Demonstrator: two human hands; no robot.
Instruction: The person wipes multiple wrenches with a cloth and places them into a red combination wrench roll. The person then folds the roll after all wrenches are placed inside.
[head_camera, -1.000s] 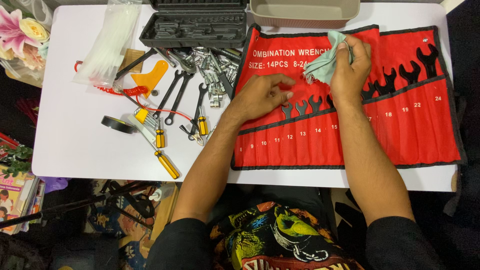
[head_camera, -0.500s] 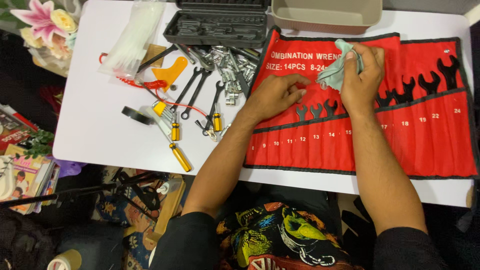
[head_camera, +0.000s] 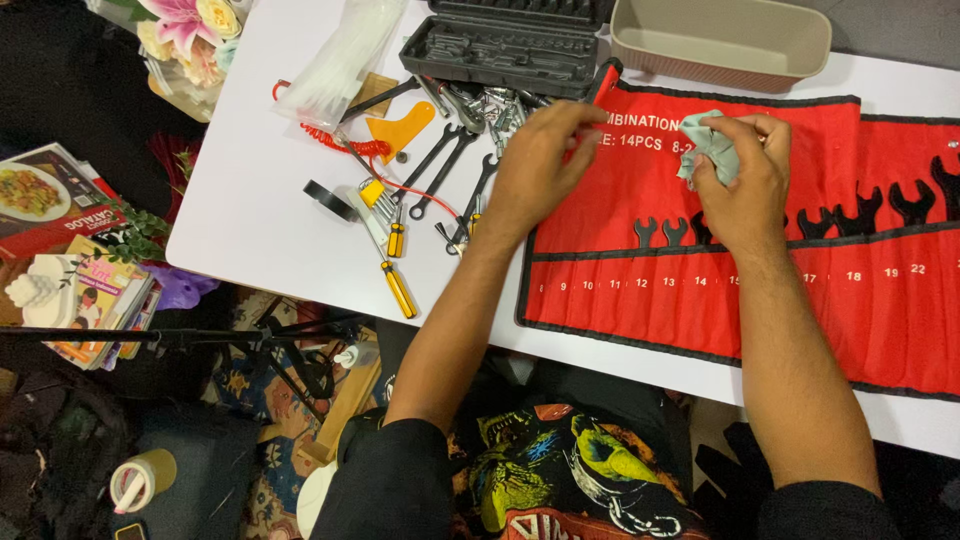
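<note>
- My left hand (head_camera: 540, 160) is at the far left corner of the red tool roll (head_camera: 700, 300), fingers bent and reaching toward its top edge. Can't tell whether they pinch anything there.
- My right hand (head_camera: 745, 190) is closed around a crumpled pale green cloth (head_camera: 712, 148), held over the upper middle of the roll.
- The two hands are apart, both above the roll's far half.
- The roll lies flat and unrolled on the white table (head_camera: 260, 240), covering its right side. A row of black wrench shapes sits above the pocket line; my right wrist covers a few of them.
- Left of the roll: loose wrenches (head_camera: 440, 165), crossing each other, and yellow-handled screwdrivers (head_camera: 397, 285) nearer me.
- A roll of black tape (head_camera: 328, 200) lies left of the screwdrivers, with a red coiled cord (head_camera: 345, 140) beyond it.
- An open dark grey tool case (head_camera: 505, 45) sits at the far edge, just beyond my left hand; small metal bits are heaped by its near side.
- A beige tray (head_camera: 720, 40) is to the right of the case, touching the roll's far edge.
- A bag of white cable ties (head_camera: 340, 55) lies far left, flowers (head_camera: 190, 30) past it off the table corner.
</note>
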